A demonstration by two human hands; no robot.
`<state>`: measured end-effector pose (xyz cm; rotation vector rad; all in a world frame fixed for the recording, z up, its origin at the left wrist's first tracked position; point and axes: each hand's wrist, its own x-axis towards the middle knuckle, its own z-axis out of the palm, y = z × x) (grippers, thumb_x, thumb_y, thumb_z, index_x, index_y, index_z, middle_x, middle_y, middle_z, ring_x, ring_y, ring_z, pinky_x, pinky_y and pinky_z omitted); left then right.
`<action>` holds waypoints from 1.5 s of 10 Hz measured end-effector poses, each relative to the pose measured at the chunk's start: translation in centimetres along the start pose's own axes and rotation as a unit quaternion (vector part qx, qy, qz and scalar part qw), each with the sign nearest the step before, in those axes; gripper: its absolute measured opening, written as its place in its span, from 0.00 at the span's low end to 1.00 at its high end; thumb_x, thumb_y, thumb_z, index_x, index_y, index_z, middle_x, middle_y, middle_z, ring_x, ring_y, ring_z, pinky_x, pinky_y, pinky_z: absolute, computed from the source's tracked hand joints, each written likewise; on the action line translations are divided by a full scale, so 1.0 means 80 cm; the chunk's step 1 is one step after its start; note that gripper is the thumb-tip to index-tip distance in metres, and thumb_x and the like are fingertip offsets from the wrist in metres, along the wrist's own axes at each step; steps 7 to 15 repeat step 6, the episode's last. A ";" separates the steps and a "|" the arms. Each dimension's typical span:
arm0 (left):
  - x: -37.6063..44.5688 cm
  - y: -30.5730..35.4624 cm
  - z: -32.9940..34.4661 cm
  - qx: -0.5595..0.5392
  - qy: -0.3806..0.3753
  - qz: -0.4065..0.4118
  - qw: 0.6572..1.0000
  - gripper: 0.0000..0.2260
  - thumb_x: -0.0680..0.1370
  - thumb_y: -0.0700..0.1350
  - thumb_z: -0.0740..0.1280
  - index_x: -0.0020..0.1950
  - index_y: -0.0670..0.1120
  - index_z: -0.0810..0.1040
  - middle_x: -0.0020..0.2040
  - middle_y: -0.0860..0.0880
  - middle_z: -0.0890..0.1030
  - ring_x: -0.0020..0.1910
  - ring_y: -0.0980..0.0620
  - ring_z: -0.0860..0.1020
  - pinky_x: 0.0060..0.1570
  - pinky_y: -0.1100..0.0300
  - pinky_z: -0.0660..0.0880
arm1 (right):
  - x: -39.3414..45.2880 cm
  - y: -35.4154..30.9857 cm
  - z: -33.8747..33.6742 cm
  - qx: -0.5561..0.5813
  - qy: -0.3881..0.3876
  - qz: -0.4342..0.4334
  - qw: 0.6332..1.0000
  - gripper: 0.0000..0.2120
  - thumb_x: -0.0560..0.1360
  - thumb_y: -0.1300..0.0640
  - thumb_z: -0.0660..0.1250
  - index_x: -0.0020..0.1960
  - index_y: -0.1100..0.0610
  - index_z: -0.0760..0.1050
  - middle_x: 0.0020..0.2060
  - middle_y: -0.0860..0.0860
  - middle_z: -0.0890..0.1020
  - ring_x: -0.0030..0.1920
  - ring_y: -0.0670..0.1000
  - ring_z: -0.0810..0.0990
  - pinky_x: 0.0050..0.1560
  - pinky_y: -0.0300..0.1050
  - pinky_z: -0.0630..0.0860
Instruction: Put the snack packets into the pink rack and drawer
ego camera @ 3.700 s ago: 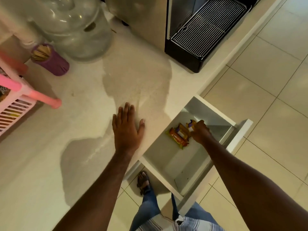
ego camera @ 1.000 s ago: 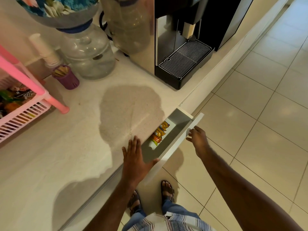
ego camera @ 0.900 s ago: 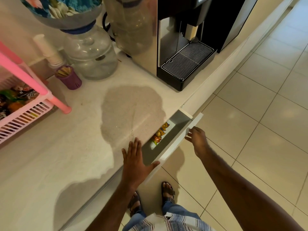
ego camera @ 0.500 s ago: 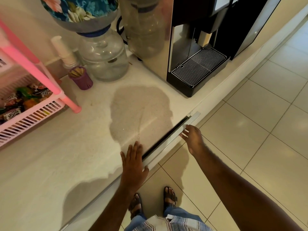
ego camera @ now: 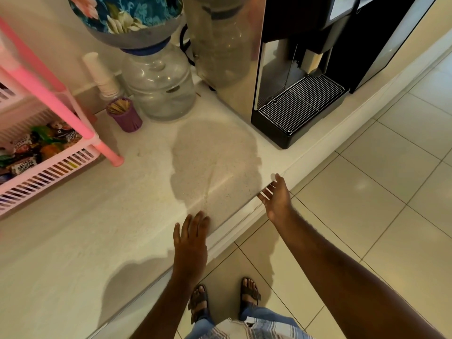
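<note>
Your right hand (ego camera: 275, 198) holds nothing, fingers straight against the closed white drawer (ego camera: 241, 217) front below the counter (ego camera: 97, 228) edge. Your left hand (ego camera: 192, 237) lies flat on the counter. Colourful, glossy snack packets (ego camera: 36, 148) fill the pink rack (ego camera: 53, 165), far left.

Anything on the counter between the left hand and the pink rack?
Head view: nothing. From the left hand to the pink rack lies only bare white counter. The purple cup stands farther back.

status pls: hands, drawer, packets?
Left hand flat on countertop, right hand open at drawer front. Drawer shut. Snack packets in pink rack. Nothing obstructing.
</note>
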<state>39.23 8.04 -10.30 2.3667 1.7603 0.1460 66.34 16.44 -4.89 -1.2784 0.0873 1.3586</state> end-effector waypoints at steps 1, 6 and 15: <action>0.000 0.000 0.002 0.003 0.003 0.001 1.000 0.35 0.70 0.38 0.73 0.76 0.49 0.67 0.78 0.48 0.67 0.76 0.42 0.66 0.72 0.34 0.64 | 0.004 0.001 -0.005 0.006 -0.006 0.006 1.000 0.24 0.81 0.47 0.64 0.74 0.54 0.70 0.64 0.57 0.78 0.64 0.60 0.79 0.66 0.61 0.76; -0.007 -0.027 -0.028 -0.073 0.058 -0.067 0.993 0.25 0.83 0.62 0.56 0.77 0.52 0.65 0.78 0.51 0.67 0.79 0.46 0.62 0.77 0.40 0.58 | -0.024 0.029 0.030 -0.508 -0.041 -0.311 0.802 0.16 0.76 0.58 0.70 0.60 0.50 0.69 0.54 0.48 0.74 0.56 0.53 0.75 0.61 0.60 0.77; -0.007 -0.027 -0.028 -0.073 0.058 -0.067 0.993 0.25 0.83 0.62 0.56 0.77 0.52 0.65 0.78 0.51 0.67 0.79 0.46 0.62 0.77 0.40 0.58 | -0.024 0.029 0.030 -0.508 -0.041 -0.311 0.802 0.16 0.76 0.58 0.70 0.60 0.50 0.69 0.54 0.48 0.74 0.56 0.53 0.75 0.61 0.60 0.77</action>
